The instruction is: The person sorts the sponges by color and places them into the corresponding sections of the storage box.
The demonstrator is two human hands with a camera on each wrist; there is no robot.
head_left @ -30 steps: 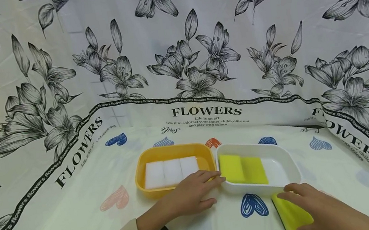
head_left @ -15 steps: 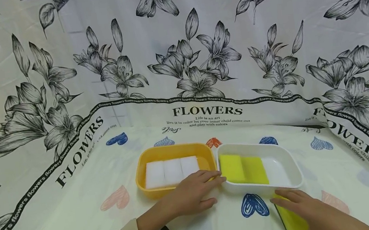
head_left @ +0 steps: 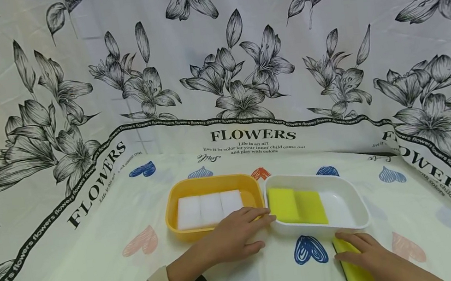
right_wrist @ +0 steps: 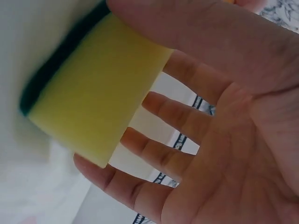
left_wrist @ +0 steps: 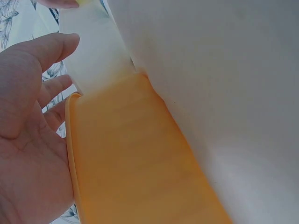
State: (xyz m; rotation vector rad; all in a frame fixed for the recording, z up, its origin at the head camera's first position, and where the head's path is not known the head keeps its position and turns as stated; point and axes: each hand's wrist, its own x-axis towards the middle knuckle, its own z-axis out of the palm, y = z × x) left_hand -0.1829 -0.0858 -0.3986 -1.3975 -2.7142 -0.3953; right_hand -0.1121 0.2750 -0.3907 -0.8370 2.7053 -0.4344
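Observation:
My right hand point(head_left: 374, 258) pinches a yellow sponge point(head_left: 351, 274) with a dark green scouring layer, just in front of the white tray point(head_left: 343, 206). In the right wrist view, the thumb lies along one side of the sponge point(right_wrist: 93, 88) and the fingertips touch the other. My left hand point(head_left: 238, 236) rests relaxed at the front right of the yellow tray point(head_left: 213, 181), its fingertips reaching the white tray's left edge. In the left wrist view, that hand point(left_wrist: 32, 116) lies against the yellow tray's rim point(left_wrist: 72, 140).
Several white foam blocks point(head_left: 211, 209) sit in the yellow tray. Yellow sponges point(head_left: 297, 206) fill the left part of the white tray. Both trays stand side by side on a heart-printed cloth point(head_left: 148, 270), with a floral curtain point(head_left: 242, 64) behind.
My right hand has shifted left and closed its fingers around the sponge. That sponge now looks narrower, as if tipped onto its edge. My left hand and both trays stay put.

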